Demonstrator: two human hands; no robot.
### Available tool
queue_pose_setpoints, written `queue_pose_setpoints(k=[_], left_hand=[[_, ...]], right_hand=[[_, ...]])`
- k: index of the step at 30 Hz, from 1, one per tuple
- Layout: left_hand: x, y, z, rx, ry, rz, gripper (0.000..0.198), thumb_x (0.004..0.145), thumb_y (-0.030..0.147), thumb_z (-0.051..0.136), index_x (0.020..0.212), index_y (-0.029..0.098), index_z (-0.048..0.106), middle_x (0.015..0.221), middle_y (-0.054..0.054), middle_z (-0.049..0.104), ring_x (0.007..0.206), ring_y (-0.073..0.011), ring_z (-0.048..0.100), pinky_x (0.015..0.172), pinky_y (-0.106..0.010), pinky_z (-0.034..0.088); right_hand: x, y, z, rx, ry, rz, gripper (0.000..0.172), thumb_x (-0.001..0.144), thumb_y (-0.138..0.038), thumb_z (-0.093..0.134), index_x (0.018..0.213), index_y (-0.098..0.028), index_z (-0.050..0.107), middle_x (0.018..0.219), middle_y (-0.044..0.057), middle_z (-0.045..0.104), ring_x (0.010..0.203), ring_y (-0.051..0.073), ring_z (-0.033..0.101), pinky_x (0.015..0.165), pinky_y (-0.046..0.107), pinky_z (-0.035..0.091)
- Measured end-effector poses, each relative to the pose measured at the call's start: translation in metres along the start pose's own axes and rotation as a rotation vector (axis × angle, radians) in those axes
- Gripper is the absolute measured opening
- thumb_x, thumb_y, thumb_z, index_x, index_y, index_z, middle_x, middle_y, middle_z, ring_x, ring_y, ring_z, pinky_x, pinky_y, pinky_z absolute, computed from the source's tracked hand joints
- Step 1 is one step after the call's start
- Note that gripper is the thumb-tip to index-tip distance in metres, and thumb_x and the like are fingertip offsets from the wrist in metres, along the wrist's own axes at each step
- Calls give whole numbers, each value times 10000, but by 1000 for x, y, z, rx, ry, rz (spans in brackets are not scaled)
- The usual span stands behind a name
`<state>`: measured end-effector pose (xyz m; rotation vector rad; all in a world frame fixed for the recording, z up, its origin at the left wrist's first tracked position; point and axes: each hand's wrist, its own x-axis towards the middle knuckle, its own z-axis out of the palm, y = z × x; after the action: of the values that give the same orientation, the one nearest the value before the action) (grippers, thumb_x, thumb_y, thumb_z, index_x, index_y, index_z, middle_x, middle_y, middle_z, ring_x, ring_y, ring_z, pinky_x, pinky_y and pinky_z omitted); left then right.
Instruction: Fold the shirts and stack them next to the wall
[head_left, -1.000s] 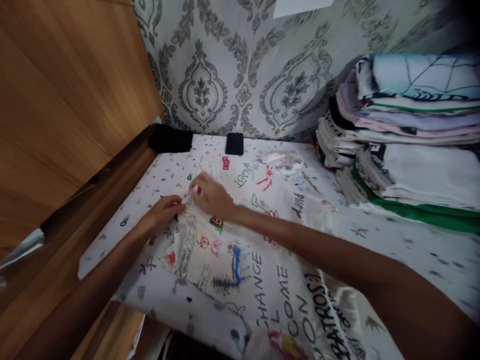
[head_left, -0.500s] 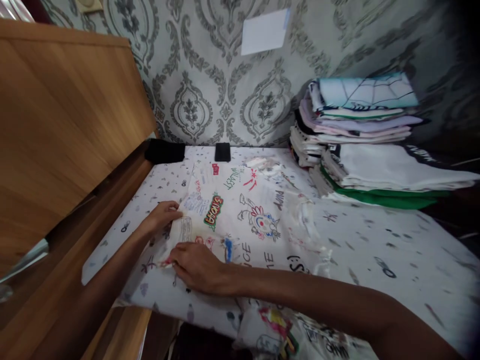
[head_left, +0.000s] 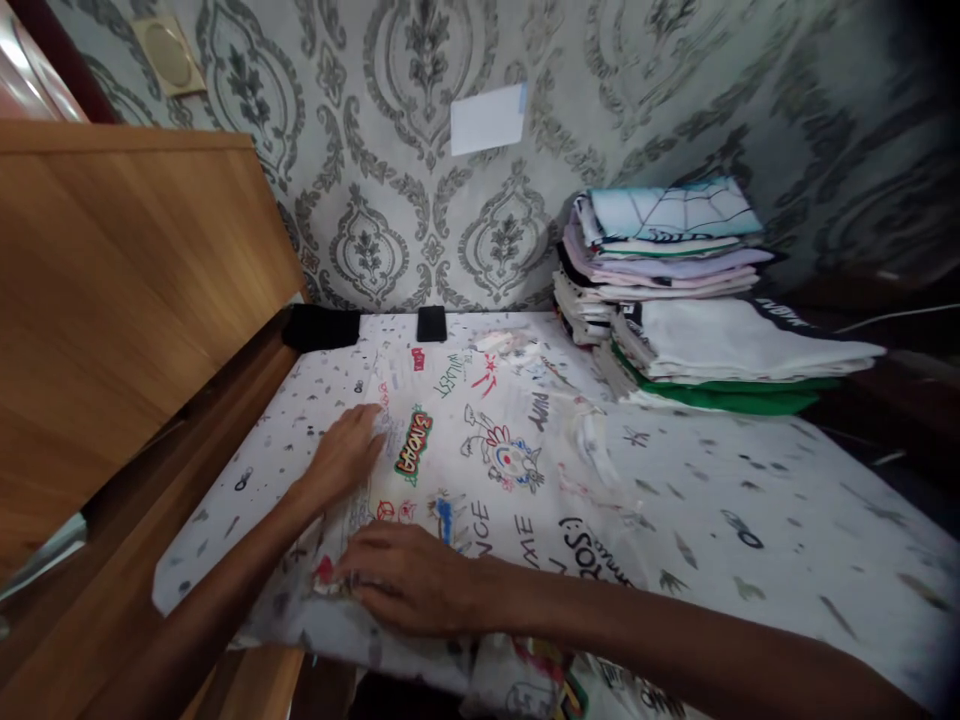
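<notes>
**Two hands at the left side of a drawn-on garment**

The right hand (head_left: 409, 575) is palm down with fingers loosely curled at the garment's near left corner, beside a red patch; its fingertips are partly hidden, so I cannot tell whether it pinches the cloth. The left hand (head_left: 346, 450) lies farther up the same side, fingers together and slightly bent; whether it grips or only presses is unclear.

Beneath them, the white garment (head_left: 510, 460) lies spread with its drawings up, on the left half of a cloth-covered surface (head_left: 690, 470), its lower part reaching the near edge. The step in hand appears to be straightening this side. The next move, as I judge it, calls for one hand to steady the cloth while the other handles the corner gently, since the fabric looks thin and likely to ripple.

Farther out, a black cloth (head_left: 321, 328) sits at the far left corner, a small black flat object (head_left: 432, 323) near the far edge, and folded clothes (head_left: 667, 270) are stacked toward the far right.
</notes>
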<state>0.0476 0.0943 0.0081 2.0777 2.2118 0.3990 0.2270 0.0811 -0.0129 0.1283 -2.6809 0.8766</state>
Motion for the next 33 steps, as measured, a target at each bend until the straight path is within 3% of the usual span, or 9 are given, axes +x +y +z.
queue_pose_setpoints(k=[4, 8, 14, 16, 19, 23, 26, 30, 33], left_hand=[[24, 17, 34, -90, -104, 228, 548, 986, 405, 348, 1467, 145, 354, 1588, -148, 350, 1478, -204, 296, 1195, -364, 273], [36, -4, 52, 52, -164, 143, 617, 987, 497, 314, 1506, 166, 333, 1622, -142, 272, 1515, -255, 202, 1210, -498, 188], [31, -47, 45, 155, -77, 39, 605, 997, 473, 267, 1494, 141, 361, 1592, -171, 332, 1494, -294, 260, 1161, -562, 258], [23, -44, 40, 144, -31, 81, 565, 998, 461, 272, 1448, 151, 418, 1567, -180, 376, 1471, -309, 305, 1147, -583, 268], [-1, -23, 26, 90, 9, 267, 442, 984, 457, 357, 1277, 189, 550, 1406, -155, 550, 1336, -302, 471, 1117, -552, 330], [-50, 10, 2, -4, -172, 499, 261, 974, 432, 461, 1000, 216, 607, 1043, -70, 653, 976, -215, 609, 881, -357, 504], [-82, 24, -10, -5, -303, 595, 224, 956, 432, 518, 1044, 242, 598, 1071, -55, 640, 1017, -225, 590, 880, -350, 494], [-102, 31, -15, 108, -421, 565, 242, 950, 296, 484, 1175, 255, 563, 1123, -70, 632, 1037, -243, 590, 903, -387, 480], [-106, 30, -16, 212, -461, 485, 332, 878, 97, 414, 1117, 243, 594, 1108, -81, 643, 998, -247, 611, 871, -394, 480]], right_hand=[[-37, 14, -15, -294, 71, 136, 248, 933, -160, 503, 1167, -135, 580, 1267, 153, 621, 1201, 242, 541, 1039, 443, 423], [-89, 19, -21, -359, 109, 291, 345, 942, -223, 529, 1274, -129, 546, 1433, 189, 512, 1385, 275, 411, 1143, 486, 334], [-148, -6, -33, -285, 115, 372, 328, 972, -229, 494, 1289, -175, 560, 1444, 162, 525, 1394, 245, 420, 1147, 458, 365], [-162, -17, -35, -279, 162, 382, 294, 980, -230, 476, 1246, -166, 586, 1402, 159, 555, 1362, 242, 451, 1128, 452, 394], [-183, -35, -35, -264, 214, 382, 293, 991, -320, 486, 1202, -157, 608, 1369, 161, 567, 1327, 248, 472, 1093, 459, 429], [-203, -59, -31, -273, 151, 393, 383, 961, -454, 536, 1218, -181, 611, 1369, 159, 556, 1281, 281, 484, 1043, 502, 448], [-206, -69, -24, -268, 147, 424, 309, 996, -333, 492, 1249, -187, 590, 1286, 132, 600, 1200, 252, 516, 1009, 467, 461], [-200, -69, -17, -202, 161, 443, 219, 1018, -207, 416, 1053, -182, 631, 1079, 78, 657, 1008, 199, 555, 906, 385, 484], [-197, -68, -18, -186, 154, 453, 254, 1015, -171, 370, 953, -186, 616, 986, 70, 652, 923, 196, 543, 857, 384, 476]])
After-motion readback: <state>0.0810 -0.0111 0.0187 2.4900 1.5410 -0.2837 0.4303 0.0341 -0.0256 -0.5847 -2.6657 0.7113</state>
